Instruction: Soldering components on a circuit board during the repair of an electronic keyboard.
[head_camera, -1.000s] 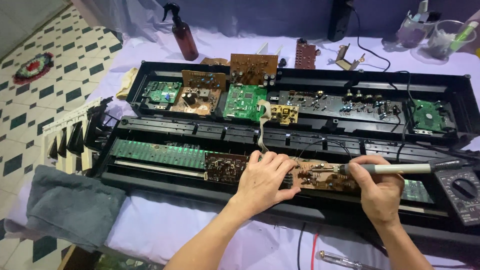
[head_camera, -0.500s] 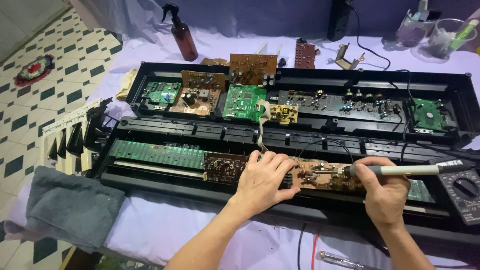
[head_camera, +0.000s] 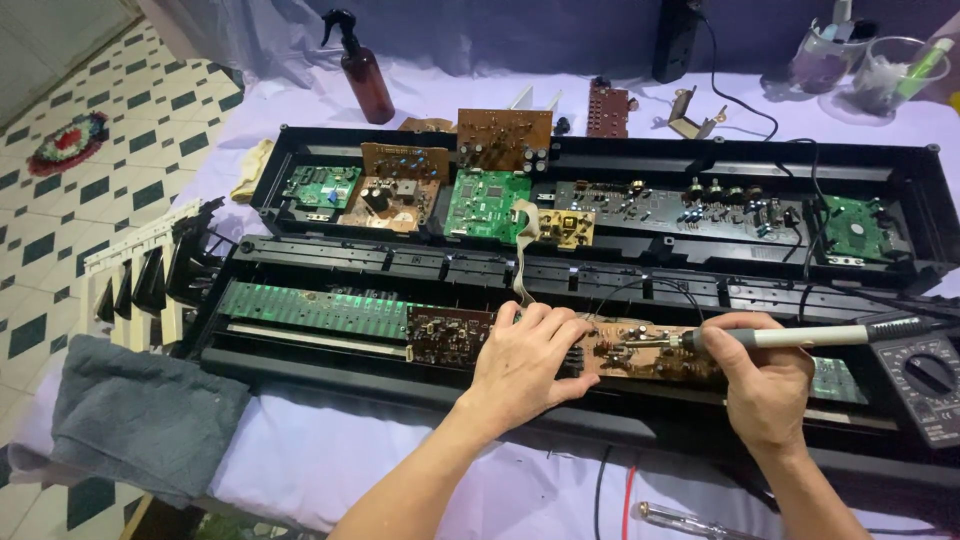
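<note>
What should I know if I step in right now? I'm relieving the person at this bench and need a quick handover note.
Left hand: flat on the brown circuit board in the front part of the opened black keyboard case, steadying it.
Right hand: gripping a soldering iron, tip down on that board's component side.
Nearby: long green board to the left in the same tray, multimeter at the right edge, screwdriver on the cloth in front.
Done: case opened, boards exposed, some boards lifted out behind.
Left: the joint under the tip looks in progress; case not yet closed.
</note>
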